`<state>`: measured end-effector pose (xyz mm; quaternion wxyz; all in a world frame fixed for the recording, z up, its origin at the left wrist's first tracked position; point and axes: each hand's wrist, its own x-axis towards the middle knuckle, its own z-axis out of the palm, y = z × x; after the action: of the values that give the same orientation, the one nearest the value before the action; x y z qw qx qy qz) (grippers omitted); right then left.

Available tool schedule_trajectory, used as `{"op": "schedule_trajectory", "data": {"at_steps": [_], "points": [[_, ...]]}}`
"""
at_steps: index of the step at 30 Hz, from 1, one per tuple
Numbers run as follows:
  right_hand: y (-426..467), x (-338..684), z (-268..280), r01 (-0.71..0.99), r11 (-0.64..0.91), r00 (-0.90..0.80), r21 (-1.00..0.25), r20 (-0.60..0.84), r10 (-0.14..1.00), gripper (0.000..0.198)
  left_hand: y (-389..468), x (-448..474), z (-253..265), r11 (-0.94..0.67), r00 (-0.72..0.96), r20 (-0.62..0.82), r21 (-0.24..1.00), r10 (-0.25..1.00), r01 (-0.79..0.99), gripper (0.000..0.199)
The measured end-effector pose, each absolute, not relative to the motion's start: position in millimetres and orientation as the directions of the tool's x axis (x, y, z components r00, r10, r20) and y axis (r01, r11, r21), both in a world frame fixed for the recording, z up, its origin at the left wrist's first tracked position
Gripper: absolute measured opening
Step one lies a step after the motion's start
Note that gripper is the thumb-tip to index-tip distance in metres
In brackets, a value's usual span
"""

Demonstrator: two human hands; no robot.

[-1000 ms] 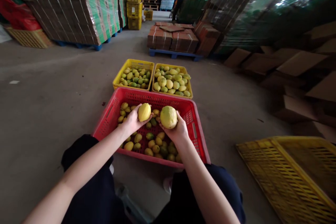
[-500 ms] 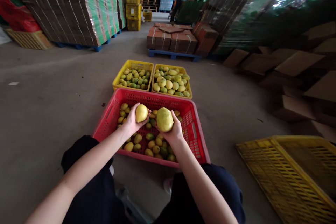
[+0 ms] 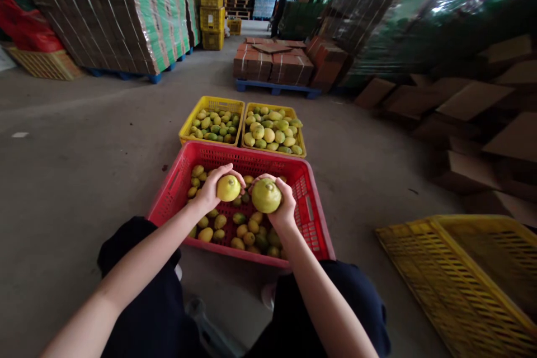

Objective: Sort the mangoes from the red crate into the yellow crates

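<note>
Near the middle of the frame, the left hand [image 3: 212,187] curled round a yellow fruit [image 3: 229,189], while the right hand [image 3: 286,202] clasped a larger, greener fruit [image 3: 265,197] just beside it. Both were held over a red crate [image 3: 318,215] where loose fruits [image 3: 205,234] lay.

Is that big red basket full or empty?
Partly filled: yellow-green fruit lies inside the red basket, with bare red patches of its bottom showing between.

The slender forearms [image 3: 157,249] and the hands [image 3: 286,207] are bare, the trousers [image 3: 145,313] are dark navy, nearly black at the left knee [image 3: 132,243], and the shoes [image 3: 267,295] show only as pale slivers.
</note>
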<state>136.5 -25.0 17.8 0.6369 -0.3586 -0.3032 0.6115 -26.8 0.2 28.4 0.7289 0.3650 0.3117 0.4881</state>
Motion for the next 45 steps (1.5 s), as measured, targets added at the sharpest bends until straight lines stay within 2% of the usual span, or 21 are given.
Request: {"op": "schedule_trajectory", "data": {"at_steps": [2,4,9,12,16,19,21,23,25,26,28,31,34,41,45], "points": [[-28,142,20,-0.383,0.147,0.037,-0.912,0.144,0.989,0.02,-1,-30,33,0.169,0.329,-0.013,0.877,0.944,-0.451,0.039],[-31,146,20,-0.282,0.213,-0.015,-0.936,0.226,0.974,0.021,-3,-33,36,0.118,0.325,0.03,0.898,0.945,-0.424,0.039],[-36,148,20,-0.185,0.231,-0.072,-0.955,0.248,0.966,0.023,-5,-36,31,0.042,0.376,0.094,0.94,0.922,-0.339,0.038],[-37,147,22,-0.186,0.239,-0.08,-0.953,0.257,0.963,0.022,-5,-35,26,-0.021,0.391,0.147,0.951,0.909,-0.309,0.037],[-36,144,24,-0.228,0.226,-0.073,-0.947,0.248,0.966,0.023,-5,-33,25,0.026,0.398,0.109,0.948,0.911,-0.318,0.035],[-32,138,24,-0.349,0.143,0.053,-0.926,0.133,0.99,0.025,-4,-31,27,0.17,0.402,0.016,0.89,0.916,-0.423,0.037],[-29,133,22,-0.512,-0.026,0.131,-0.859,-0.108,0.985,0.026,-3,-30,29,0.31,0.369,-0.102,0.763,0.924,-0.566,0.039],[-25,128,20,-0.68,-0.264,0.039,-0.684,-0.393,0.919,0.03,-2,-30,31,0.429,0.32,-0.287,0.555,0.903,-0.713,0.037],[-23,125,16,-0.761,-0.448,-0.139,-0.469,-0.557,0.819,0.037,0,-31,31,0.455,0.275,-0.445,0.372,0.852,-0.809,0.033],[-22,124,13,-0.779,-0.49,-0.197,-0.392,-0.588,0.784,0.038,1,-32,31,0.448,0.255,-0.498,0.318,0.829,-0.836,0.031],[-20,122,9,-0.807,-0.498,-0.225,-0.318,-0.614,0.757,0.032,4,-33,28,0.446,0.233,-0.566,0.273,0.791,-0.852,0.029],[-17,120,5,-0.83,-0.475,-0.192,-0.293,-0.65,0.736,0.018,8,-31,23,0.524,0.276,-0.641,0.233,0.716,-0.819,0.022],[-15,121,5,-0.833,-0.475,-0.169,-0.283,-0.688,0.706,0.018,9,-28,17,0.591,0.325,-0.677,0.203,0.661,-0.78,0.021],[-15,125,7,-0.838,-0.464,-0.124,-0.289,-0.726,0.676,0.016,6,-25,14,0.607,0.324,-0.643,0.28,0.694,-0.744,0.032],[-14,128,6,-0.826,-0.467,-0.129,-0.314,-0.703,0.7,0.014,7,-22,12,0.583,0.28,-0.637,0.332,0.718,-0.741,0.025]]}}
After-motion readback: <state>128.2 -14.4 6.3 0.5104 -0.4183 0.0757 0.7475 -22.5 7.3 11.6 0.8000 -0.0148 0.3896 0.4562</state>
